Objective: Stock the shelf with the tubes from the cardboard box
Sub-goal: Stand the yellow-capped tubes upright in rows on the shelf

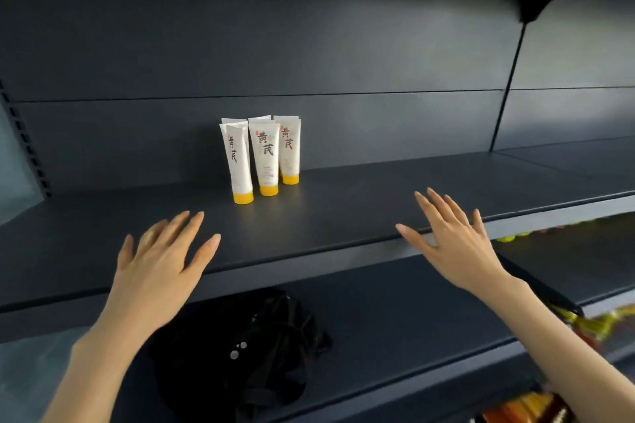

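Observation:
Several white tubes (264, 156) with yellow caps and dark lettering stand cap-down in a tight group near the back of the dark shelf (343, 213). My left hand (161, 261) hovers over the shelf's front edge, left of the tubes, fingers spread and holding nothing. Over the front edge to the right of the tubes is my right hand (453, 240), also spread and empty. Both hands are well short of the tubes. The cardboard box is not in view.
A black cap-like object (247, 354) lies on the lower shelf (395, 319) beneath my hands. Yellow and orange packaged goods (584, 323) fill the lower shelves at the right. A vertical divider (508, 86) separates the neighbouring shelf bay.

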Motion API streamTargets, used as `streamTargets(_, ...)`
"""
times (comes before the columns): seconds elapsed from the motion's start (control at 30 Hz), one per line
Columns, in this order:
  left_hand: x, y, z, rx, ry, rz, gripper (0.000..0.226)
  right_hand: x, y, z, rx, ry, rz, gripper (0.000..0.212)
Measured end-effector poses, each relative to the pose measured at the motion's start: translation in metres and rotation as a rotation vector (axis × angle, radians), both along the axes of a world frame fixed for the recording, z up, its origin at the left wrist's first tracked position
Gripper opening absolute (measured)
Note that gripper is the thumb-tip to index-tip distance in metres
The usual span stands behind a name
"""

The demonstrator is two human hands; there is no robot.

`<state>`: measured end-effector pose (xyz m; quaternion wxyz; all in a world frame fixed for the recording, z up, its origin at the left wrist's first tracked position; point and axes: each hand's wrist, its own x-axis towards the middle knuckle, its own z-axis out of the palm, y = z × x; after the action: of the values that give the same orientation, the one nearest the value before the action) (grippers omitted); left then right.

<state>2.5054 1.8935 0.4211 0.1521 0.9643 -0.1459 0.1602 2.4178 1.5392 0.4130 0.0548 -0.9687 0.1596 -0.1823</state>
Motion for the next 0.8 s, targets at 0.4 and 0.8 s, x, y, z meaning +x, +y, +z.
streamTargets(0.4, -0.043, -0.121, -0.006, 0.076, -0.098, -0.159, 0.090, -0.098, -0.103, -0.024, -0.029, 0.004, -0.149, 0.086)
streamTargets(0.8, -0.137, -0.294, -0.054, 0.099, -0.065, -0.463, 0.082, -0.245, -0.231, -0.073, 0.057, 0.134, -0.356, 0.084)
